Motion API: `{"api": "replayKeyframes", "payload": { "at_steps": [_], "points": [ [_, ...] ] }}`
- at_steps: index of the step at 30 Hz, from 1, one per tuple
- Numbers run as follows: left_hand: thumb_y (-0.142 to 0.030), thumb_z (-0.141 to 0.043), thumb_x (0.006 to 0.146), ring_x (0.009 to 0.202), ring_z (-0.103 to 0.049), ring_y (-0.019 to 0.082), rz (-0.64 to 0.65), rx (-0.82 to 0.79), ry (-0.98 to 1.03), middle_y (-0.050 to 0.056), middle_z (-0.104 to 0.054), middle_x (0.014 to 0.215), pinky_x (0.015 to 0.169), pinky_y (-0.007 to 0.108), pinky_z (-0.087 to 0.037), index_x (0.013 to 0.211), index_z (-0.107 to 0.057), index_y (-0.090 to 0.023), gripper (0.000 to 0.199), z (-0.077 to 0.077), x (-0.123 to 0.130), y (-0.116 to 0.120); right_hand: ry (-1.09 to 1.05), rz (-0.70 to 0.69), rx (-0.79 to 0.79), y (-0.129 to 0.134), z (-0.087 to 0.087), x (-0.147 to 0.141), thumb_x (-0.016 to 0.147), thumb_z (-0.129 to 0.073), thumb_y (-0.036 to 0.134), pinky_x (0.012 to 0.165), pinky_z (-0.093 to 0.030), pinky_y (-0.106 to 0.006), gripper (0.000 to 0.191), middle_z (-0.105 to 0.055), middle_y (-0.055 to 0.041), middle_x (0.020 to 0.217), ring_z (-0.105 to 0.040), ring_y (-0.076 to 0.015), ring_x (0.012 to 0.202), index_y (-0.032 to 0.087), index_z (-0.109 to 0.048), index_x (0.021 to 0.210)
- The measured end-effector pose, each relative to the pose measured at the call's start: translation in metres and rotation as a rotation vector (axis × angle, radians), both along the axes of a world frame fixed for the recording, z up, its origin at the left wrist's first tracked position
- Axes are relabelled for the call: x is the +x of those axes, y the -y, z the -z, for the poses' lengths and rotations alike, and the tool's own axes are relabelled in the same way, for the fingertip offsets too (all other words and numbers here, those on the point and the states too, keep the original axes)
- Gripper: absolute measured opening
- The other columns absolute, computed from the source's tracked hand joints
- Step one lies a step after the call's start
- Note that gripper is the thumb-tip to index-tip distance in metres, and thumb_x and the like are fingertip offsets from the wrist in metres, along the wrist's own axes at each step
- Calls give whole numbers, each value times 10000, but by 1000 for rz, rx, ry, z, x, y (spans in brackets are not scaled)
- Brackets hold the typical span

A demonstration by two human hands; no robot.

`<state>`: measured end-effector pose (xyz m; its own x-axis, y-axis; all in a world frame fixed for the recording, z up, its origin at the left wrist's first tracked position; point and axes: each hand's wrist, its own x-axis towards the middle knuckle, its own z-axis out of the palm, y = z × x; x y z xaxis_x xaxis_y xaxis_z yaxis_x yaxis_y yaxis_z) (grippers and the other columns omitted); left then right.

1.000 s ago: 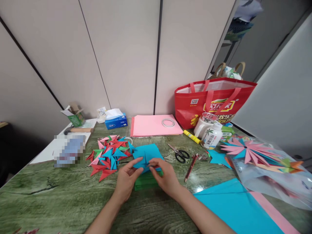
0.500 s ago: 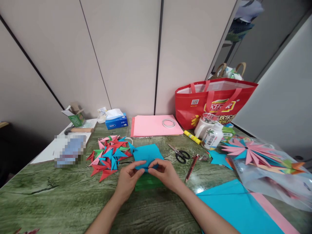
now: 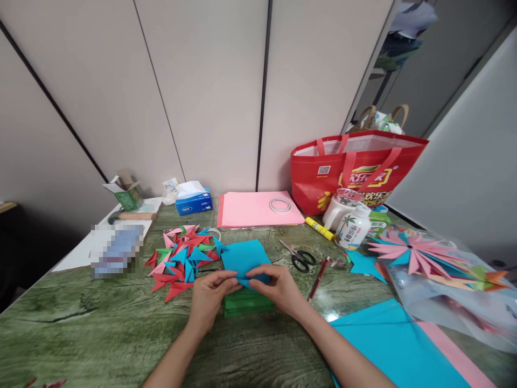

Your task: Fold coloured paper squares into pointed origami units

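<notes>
A blue sheet of paper (image 3: 244, 254) lies in front of me, partly covered by my fingers. Its near edge is pinched up between thumb and forefinger of my left hand (image 3: 210, 296) on the left and my right hand (image 3: 278, 288) on the right. Below my fingers, a stack of green paper (image 3: 247, 306) shows under the blue sheet. Close by on the left is a pile of folded paper pieces (image 3: 188, 257) in red, blue, pink and green. Black-handled scissors (image 3: 299, 258) and a dark red pencil (image 3: 318, 279) lie right of the sheet.
Pink paper (image 3: 250, 209) with a white ring on it lies at the back. A glue stick (image 3: 319, 228), a white bottle (image 3: 353, 229) and a red bag (image 3: 359, 167) stand back right. Large blue sheets (image 3: 404, 345) lie front right, a tissue box (image 3: 194, 203) back left.
The fingers of my left hand have slid slightly left and down along the near edge of the blue paper. My right hand stays nearly in place, still pinching.
</notes>
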<state>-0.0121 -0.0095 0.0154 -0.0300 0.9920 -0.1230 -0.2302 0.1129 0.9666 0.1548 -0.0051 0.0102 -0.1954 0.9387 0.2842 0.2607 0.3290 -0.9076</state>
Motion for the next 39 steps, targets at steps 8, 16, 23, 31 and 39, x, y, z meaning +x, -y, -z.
{"api": "replayKeyframes", "payload": {
  "at_steps": [8,16,23,31,39],
  "points": [
    [-221,-759,500,566,-651,175,-8,6,48,18,-700,597,644,318,-556,633,-692,-129,175,1,0,0,16,16,48,-1,1,0,699,-631,252,637,-440,-294,88,-687,-19,684,-585,-166,633,207,-701,727],
    [-190,-766,493,601,-649,167,13,-10,87,-4,-694,616,638,313,-556,862,-663,-140,387,-4,2,1,7,48,131,2,-3,-1,709,-621,252,833,-425,-383,93,-707,-14,726,-625,-181,681,226,-700,751],
    [-177,-784,455,541,-650,163,-19,-95,142,28,-696,567,598,293,-560,669,-637,-101,271,-3,2,3,-11,19,88,3,-4,-2,699,-625,256,908,-397,-392,110,-711,-12,732,-643,-181,705,226,-706,767],
    [-171,-778,471,541,-649,150,0,-91,118,19,-700,577,600,270,-560,681,-635,-103,263,-1,3,4,14,28,20,2,-2,1,662,-641,206,851,-406,-360,111,-692,-12,694,-608,-206,800,209,-707,751],
    [-176,-779,470,541,-646,138,5,-95,123,9,-699,579,600,255,-559,687,-631,-107,271,-3,4,2,-2,20,-34,-1,-1,3,643,-663,259,522,-380,-231,145,-601,-5,595,-508,-136,572,181,-712,755]
  ]
}}
